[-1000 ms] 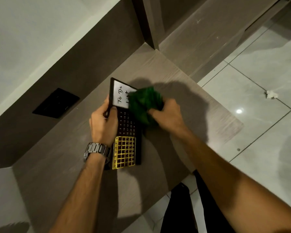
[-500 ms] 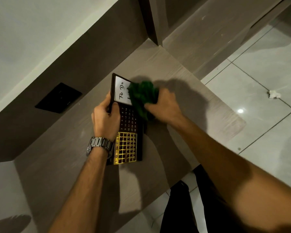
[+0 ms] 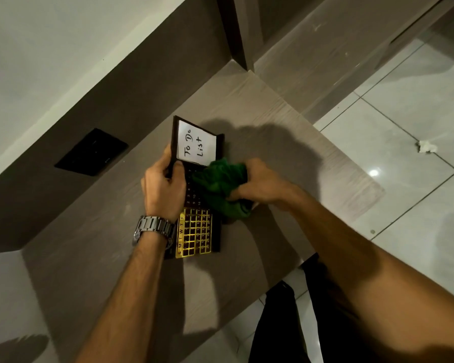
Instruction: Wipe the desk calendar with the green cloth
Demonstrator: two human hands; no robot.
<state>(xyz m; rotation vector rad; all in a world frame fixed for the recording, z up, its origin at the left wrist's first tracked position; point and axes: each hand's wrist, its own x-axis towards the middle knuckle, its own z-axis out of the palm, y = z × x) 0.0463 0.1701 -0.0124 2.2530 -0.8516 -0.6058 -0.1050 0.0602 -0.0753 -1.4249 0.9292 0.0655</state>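
Observation:
A dark desk calendar [image 3: 197,233] lies flat on the wooden desk [image 3: 286,158]. It has a white "To Do List" card at its far end, dark number rows in the middle and a gold grid frame at the near end. My left hand [image 3: 164,188] grips its left edge near the card. My right hand [image 3: 260,183] presses a bunched green cloth [image 3: 220,183] onto the calendar's middle and right edge. The cloth hides part of the number rows.
A black wall plate [image 3: 92,152] sits on the panel left of the desk. The desk's right edge drops to a tiled floor [image 3: 417,121] with a crumpled white scrap [image 3: 426,146]. My dark trouser legs [image 3: 281,323] stand below the desk's near edge.
My right hand has slid the green cloth from the white card down to the calendar's middle, uncovering the whole "To Do List" card. My left hand keeps its hold.

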